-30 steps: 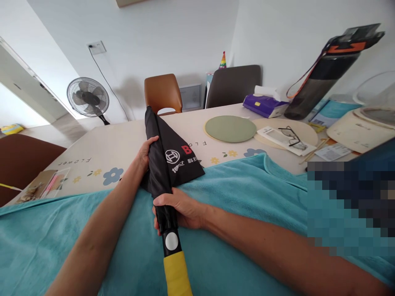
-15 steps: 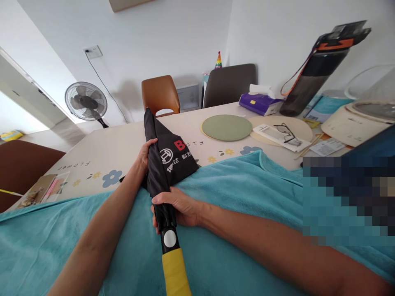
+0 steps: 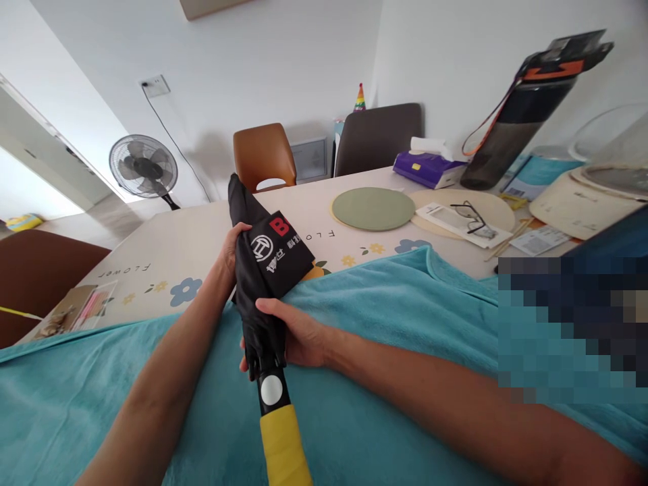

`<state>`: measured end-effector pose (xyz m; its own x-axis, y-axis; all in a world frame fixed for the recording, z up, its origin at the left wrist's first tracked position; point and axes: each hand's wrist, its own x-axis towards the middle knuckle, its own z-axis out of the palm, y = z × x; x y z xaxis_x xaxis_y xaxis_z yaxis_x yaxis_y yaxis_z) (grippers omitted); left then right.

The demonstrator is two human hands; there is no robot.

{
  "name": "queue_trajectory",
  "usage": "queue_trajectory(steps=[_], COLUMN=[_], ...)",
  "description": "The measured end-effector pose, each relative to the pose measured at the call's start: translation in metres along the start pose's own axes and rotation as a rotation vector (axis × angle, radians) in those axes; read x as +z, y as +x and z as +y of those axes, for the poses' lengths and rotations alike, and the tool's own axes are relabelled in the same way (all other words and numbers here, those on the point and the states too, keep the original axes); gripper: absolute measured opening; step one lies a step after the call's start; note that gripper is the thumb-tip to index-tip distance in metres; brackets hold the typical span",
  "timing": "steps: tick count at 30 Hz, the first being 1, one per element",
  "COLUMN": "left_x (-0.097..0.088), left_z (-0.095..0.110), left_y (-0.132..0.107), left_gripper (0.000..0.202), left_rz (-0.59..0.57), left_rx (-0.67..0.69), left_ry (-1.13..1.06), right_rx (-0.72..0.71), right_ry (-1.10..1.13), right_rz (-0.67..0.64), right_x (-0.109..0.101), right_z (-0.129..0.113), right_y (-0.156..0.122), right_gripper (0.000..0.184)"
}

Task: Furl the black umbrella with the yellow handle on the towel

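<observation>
A folded black umbrella (image 3: 253,270) with white and red print lies lengthwise before me, its tip pointing away and its yellow-wrapped handle toward me. A round white button shows just above the yellow grip. My left hand (image 3: 237,246) holds the canopy around its upper half, fingers partly hidden behind the cloth. Lower down, my right hand (image 3: 296,331) wraps the gathered canopy near the button, thumb on top and fingertips showing on the far side. One flap of the canopy sticks out to the right. Beneath lies a teal cloth (image 3: 385,324).
On the table (image 3: 283,202) stand a dark water bottle (image 3: 521,128), a purple tissue box (image 3: 428,169) and a green round mat (image 3: 373,208). Glasses (image 3: 470,219) rest on a white packet. Chairs and a fan (image 3: 144,165) are beyond.
The umbrella's tip and body have shifted slightly left, and the printed flap has turned with them. My right thumb has lifted a little and moved up along the canopy.
</observation>
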<state>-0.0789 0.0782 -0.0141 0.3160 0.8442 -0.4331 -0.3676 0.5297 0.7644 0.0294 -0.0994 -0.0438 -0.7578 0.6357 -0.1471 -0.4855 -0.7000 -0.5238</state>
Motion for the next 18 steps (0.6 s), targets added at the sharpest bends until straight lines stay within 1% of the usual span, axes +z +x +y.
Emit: queue_trajectory(steps=[3,6,8,10,12,14,16,18], left_x=[-0.002,-0.006,-0.006,-0.003,0.000,0.001,0.000,-0.001], left_z=[0.017,0.037,0.049,0.060,0.071,0.083,0.095,0.104], left_y=[-0.015,-0.030,-0.037,-0.043,-0.050,-0.060,-0.076,-0.097], left_gripper=[0.029,0.025,0.023,0.025,0.024,0.022,0.020,0.020], left_rz=[-0.132,-0.243,-0.271,-0.282,-0.267,-0.222,-0.146,-0.053], left_rx=[0.128,0.361,0.509,0.585,0.575,0.517,0.463,0.392], left_ry=[0.075,0.017,-0.048,-0.064,-0.024,0.035,0.086,0.151], right_rx=[-0.044,-0.099,-0.105,-0.085,-0.077,-0.076,-0.077,-0.077], right_ry=[0.062,0.113,0.127,0.117,0.092,0.060,0.028,0.004], right_rz=[0.012,-0.003,-0.005,0.006,0.017,0.028,0.051,0.077], right_x=[-0.002,-0.008,-0.013,-0.016,-0.017,-0.016,-0.013,-0.010], right_z=[-0.004,-0.007,-0.008,-0.009,-0.009,-0.009,-0.010,-0.010], right_y=[-0.001,0.001,0.004,0.008,0.010,0.011,0.009,0.008], right_gripper=[0.047,0.049,0.048,0.046,0.044,0.043,0.043,0.043])
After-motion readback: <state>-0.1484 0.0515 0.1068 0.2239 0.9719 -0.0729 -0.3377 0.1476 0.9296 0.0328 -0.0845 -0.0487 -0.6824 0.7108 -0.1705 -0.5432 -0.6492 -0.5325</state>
